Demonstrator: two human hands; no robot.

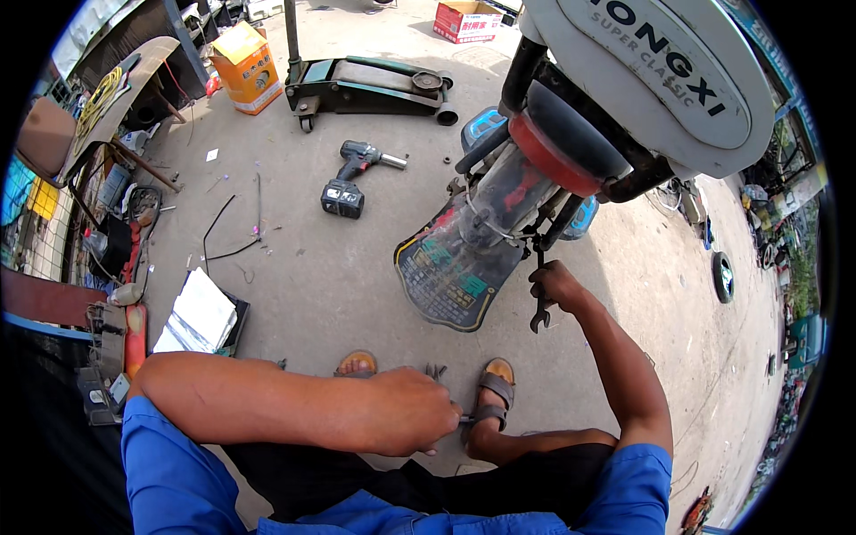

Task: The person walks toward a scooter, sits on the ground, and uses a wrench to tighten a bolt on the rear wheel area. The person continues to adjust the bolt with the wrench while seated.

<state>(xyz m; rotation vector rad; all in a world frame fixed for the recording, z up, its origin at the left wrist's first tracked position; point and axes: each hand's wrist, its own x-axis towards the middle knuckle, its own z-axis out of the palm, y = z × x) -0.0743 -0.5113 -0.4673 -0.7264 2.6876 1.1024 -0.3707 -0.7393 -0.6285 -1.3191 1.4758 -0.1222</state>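
Note:
Below the rear of a motor vehicle with a grey top box (660, 71), my right hand (558, 285) grips a dark open-ended spanner (540, 318). The spanner's upper end reaches the bracket beside the black mudguard (450, 272), apparently at a fastener too small to make out. My left hand (406, 412) is closed above my knees, near my sandalled feet. Dark metal ends of a tool (436, 371) show beyond its fingers; the rest is hidden in the fist. A red tail light (544, 152) sits between the box and mudguard.
A cordless impact wrench (354, 178) lies on the concrete left of the mudguard. Behind it are a trolley jack (366, 86), an orange carton (247, 69) and a red box (467, 22). White papers (198, 314) rest at left, near cable pieces (234, 254). A small tyre (722, 276) lies right.

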